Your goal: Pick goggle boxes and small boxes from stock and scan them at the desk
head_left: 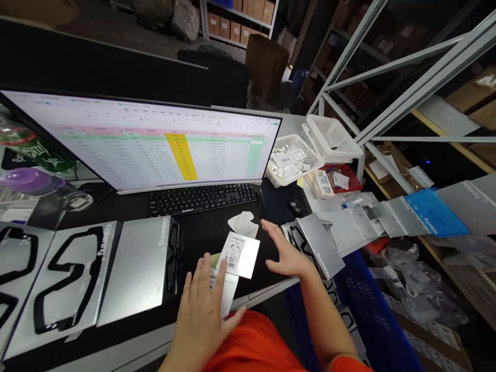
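Observation:
My left hand [203,305] lies flat with its fingers outstretched, its fingertips over the lower left of some paper pieces at the desk's front. On top of these is a white printed card [248,258] with a product drawing and a barcode. A pale slip [229,298] shows under it, partly hidden by my fingers. My right hand [287,254] is held open to the right of the card, thumb and fingers apart, nothing in it. Close beyond it, a silver-grey box [323,245] lies tilted at the desk's right side. Crumpled white paper [243,225] is behind the card.
Silver boxes [134,268] with black frame shapes line the left. Behind are a keyboard [205,199], a monitor [155,144] showing a spreadsheet, and a mouse [296,206]. Right stand a white basket [287,178] of small packets, a blue crate [372,315] and metal shelving [349,57].

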`<state>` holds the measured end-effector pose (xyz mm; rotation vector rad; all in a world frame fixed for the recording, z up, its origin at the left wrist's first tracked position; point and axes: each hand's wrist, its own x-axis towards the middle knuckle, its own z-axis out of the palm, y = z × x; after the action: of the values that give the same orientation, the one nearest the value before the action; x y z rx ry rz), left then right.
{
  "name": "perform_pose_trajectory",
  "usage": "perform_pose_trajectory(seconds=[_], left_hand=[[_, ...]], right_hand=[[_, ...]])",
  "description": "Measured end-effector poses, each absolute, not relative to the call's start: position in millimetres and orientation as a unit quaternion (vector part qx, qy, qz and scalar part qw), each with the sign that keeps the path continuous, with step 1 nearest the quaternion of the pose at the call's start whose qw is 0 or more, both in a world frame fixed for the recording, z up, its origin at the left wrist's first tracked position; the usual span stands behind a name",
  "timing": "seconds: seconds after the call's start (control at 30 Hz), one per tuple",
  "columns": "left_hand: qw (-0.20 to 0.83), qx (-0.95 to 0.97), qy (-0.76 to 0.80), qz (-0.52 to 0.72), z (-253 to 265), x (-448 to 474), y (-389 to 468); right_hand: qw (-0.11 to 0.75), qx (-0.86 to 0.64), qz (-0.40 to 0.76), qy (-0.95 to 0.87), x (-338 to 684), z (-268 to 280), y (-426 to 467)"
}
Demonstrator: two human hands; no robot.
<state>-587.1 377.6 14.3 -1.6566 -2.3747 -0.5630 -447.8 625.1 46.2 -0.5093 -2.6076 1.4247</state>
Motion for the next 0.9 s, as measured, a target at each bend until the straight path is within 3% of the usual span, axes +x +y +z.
perform_pose_trajectory(seconds=[0.07, 0.17, 0.37, 0.6, 0.9], left_hand=[[0.113, -0.583, -0.78, -0.195, 15.1, -589.8, 384.8], [0.138, -0.626, -0.741, -0.198, 15.4, -596.4, 391.4], [0.224, -0.632, -0.723, -0.166, -4.1, -603.6, 395.7], [0.363, -0.572, -0.701, -0.221, -59.8, -600.4, 413.7], [0.384, -0.521, -0.718, -0.257, -86.2, -588.7, 426.5]], right_hand=[[0.166, -0.239, 0.474, -0.831, -463.1, 34.5, 647.7], [0.266, -0.434, 0.37, -0.778, -506.1, 2.6, 685.8], [0.303, -0.6, 0.228, -0.704, -581.9, -59.3, 730.5], [0.365, -0.694, 0.081, -0.616, -574.3, -118.9, 749.4], [0.371, -0.688, 0.027, -0.624, -568.2, -152.5, 768.1]])
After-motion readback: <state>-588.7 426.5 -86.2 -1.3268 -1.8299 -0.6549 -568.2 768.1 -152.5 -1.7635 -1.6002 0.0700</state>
